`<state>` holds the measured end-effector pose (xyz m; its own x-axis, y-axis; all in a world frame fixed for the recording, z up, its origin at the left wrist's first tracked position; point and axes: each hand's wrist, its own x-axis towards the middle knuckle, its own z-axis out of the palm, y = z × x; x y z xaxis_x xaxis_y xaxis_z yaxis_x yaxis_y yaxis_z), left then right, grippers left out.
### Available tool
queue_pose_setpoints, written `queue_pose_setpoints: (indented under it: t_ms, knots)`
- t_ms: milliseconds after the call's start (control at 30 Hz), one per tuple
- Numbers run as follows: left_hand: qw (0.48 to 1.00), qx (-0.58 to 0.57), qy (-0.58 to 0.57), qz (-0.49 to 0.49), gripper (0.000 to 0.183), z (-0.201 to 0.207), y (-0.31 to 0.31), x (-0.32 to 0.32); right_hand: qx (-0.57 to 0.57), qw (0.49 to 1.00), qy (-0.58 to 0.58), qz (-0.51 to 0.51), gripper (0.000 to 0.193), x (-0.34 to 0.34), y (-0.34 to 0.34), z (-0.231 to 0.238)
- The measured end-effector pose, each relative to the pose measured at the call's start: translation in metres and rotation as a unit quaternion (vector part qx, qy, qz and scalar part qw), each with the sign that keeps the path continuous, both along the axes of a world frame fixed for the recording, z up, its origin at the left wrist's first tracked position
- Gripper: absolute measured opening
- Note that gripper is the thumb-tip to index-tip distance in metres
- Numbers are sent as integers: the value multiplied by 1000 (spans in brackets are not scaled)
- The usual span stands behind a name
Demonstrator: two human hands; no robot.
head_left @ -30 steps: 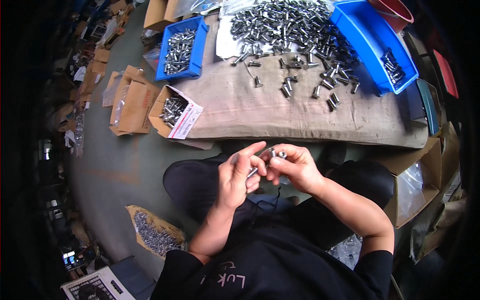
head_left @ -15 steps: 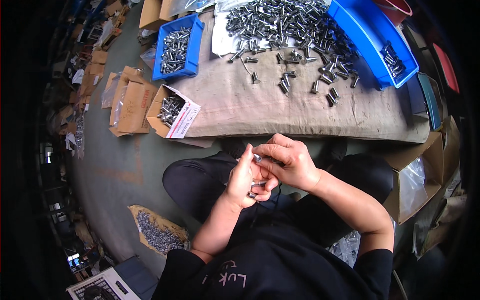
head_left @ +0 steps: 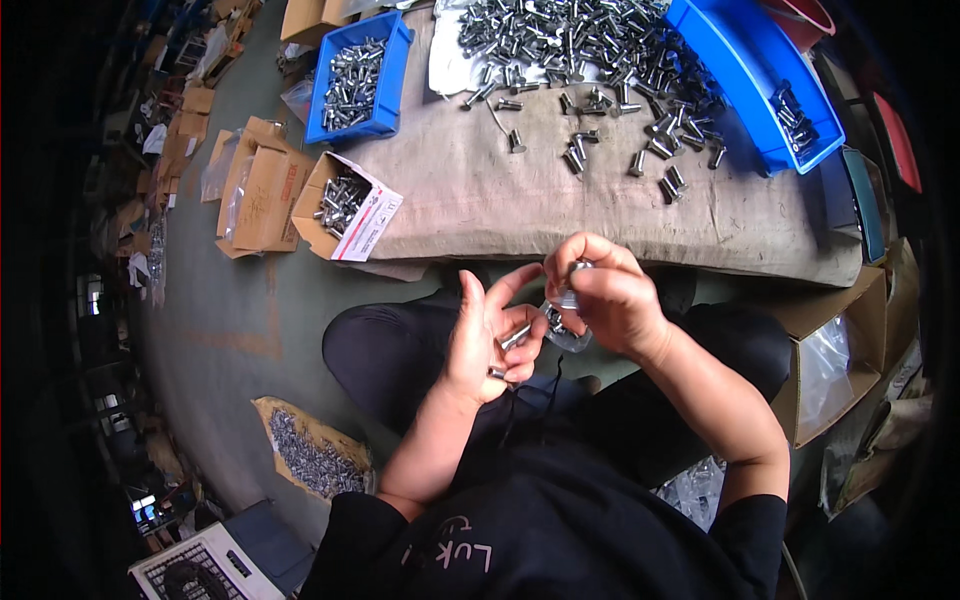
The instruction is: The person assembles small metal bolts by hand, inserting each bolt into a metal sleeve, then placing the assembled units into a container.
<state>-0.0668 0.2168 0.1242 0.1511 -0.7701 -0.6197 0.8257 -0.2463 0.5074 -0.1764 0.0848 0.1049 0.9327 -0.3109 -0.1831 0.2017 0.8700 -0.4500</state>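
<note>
- The person sits on the floor with both hands up in front of the body.
- The left hand (head_left: 490, 335) is partly open, with the thumb and first finger stretched up. Its lower fingers curl around a few shiny metal bolts (head_left: 512, 340).
- The right hand (head_left: 605, 295) is closed around a small clear plastic bag (head_left: 562, 325). The bag hangs down between the two hands. The fingertips of this hand also pinch a bolt at the top of the bag.
- The two hands are very close, almost touching.
- In front of the knees lies a brown sack cloth (head_left: 520, 200) spread flat.
- A big pile of loose bolts (head_left: 570, 40) sits at the far side of the cloth. Some bolts lie alone, nearer to the person.
- A blue tray (head_left: 765, 85) lies on the right side of the cloth with a few bolts in it.
- A second blue tray (head_left: 355, 75) full of bolts sits at the left.
- An open cardboard box (head_left: 345, 205) with bolts stands just beside the cloth's left edge.
- A heap of small metal parts (head_left: 310, 455) lies on a brown sheet on the floor, near the left elbow.
</note>
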Motion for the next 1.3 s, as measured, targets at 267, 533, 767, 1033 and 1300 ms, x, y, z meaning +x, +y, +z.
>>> queue_pose_setpoints:
  t_ms: [267, 533, 767, 1033, 1300]
  knots:
    - [983, 48, -171, 45, 72, -6, -3, -4, -583, 810, 64, 6, 20, 3, 13, 0]
    - [967, -17, -252, 47, 54, -20, 7, -7, -716, 682, 135, 64, 29, 3, 10, -5]
    - [973, -55, -218, 43, 50, -8, 2, -5, -468, 868, 129, 104, 18, 3, 15, -7]
    - [973, -56, -207, 82, 45, -12, -10, -17, -438, 894, 92, 19, 14, 4, 24, -2]
    - [993, 14, -33, 117, 54, -19, -10, -1, -13, 996, 41, 81, 11, -2, 10, -5]
